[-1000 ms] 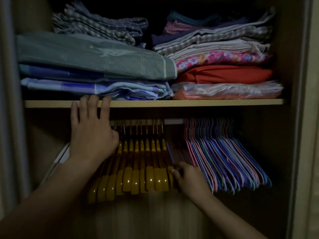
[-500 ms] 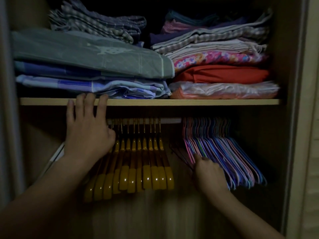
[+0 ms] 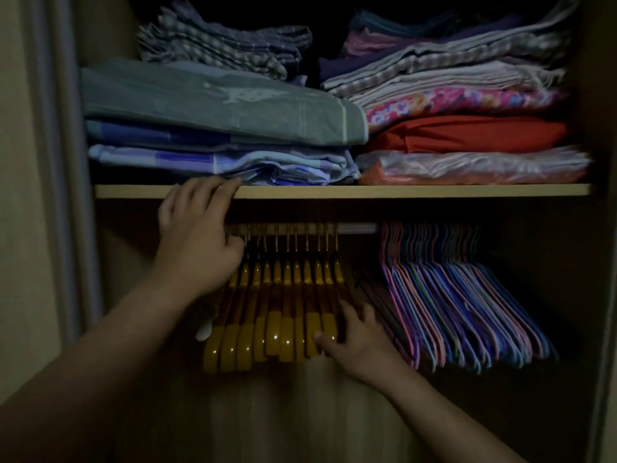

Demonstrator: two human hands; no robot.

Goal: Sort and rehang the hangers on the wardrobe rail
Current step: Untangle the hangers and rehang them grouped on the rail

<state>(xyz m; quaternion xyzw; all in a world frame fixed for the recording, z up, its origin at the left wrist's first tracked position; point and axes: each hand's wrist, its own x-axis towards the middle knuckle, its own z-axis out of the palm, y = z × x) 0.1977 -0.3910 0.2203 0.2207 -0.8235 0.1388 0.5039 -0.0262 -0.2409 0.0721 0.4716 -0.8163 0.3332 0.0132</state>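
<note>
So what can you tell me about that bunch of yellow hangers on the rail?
The yellow hangers are a tight bunch, about a dozen, glossy like lacquered wood or plastic, with thin metal hooks over the pale rail under the shelf. They hang on the rail's left part, apart from the thin coloured hangers. The left hand rests against their left side by the hooks; the right hand touches their lower right ends.

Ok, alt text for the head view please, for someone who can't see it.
Dim wardrobe: the left hand rests against the wooden shelf edge while the right hand touches the yellow wooden hangers on the rail, beside thin multicoloured hangers.
</note>
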